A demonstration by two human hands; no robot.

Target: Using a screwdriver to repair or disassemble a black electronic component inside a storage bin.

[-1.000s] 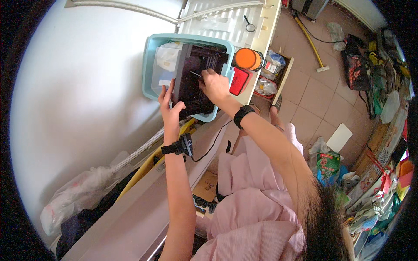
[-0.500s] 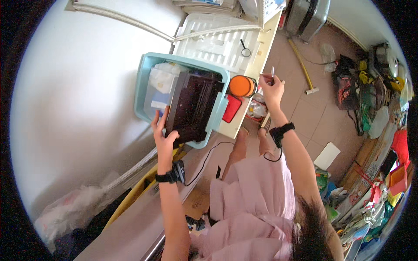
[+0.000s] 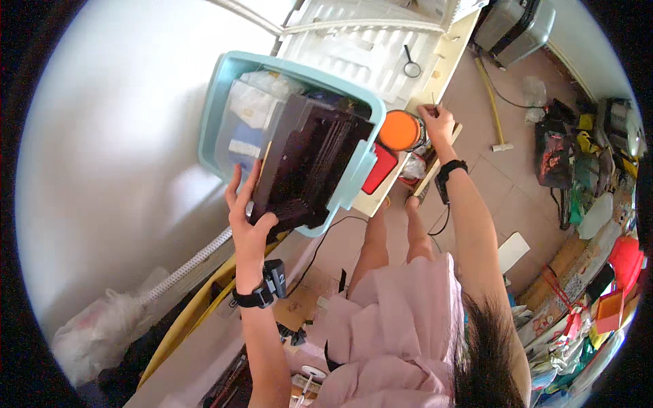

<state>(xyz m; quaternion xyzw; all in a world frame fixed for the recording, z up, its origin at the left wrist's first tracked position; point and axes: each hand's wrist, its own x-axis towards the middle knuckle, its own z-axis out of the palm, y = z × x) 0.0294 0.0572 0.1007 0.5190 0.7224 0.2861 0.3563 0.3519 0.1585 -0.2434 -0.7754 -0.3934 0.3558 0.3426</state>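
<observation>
My left hand (image 3: 249, 228) grips the near left edge of a black plastic tray (image 3: 306, 160), thumb on the rim and fingers along its outer side. The tray stands tilted inside a light-blue storage bin (image 3: 210, 129), beside white and blue packets (image 3: 250, 105) in clear plastic. Over the table edge, my right hand (image 3: 439, 126) pinches a slim pen-like object (image 3: 434, 100), mostly hidden by the fingers. Just left of that hand is a jar with an orange lid (image 3: 399, 130). A red flat case (image 3: 380, 168) lies nearer to me on the table.
A magnifying glass (image 3: 411, 69) rests on the clear ribbed plastic lid (image 3: 347, 58) behind the bin. An open drawer (image 3: 442, 163) juts out below my right hand. A yellow-handled mallet (image 3: 495, 112), a silver suitcase (image 3: 520, 30) and bags (image 3: 554, 153) are on the floor at right.
The whole view has shifted, with the bin now larger. My right hand has come a little closer to the orange-lidded jar. My left hand keeps its hold on the black tray.
</observation>
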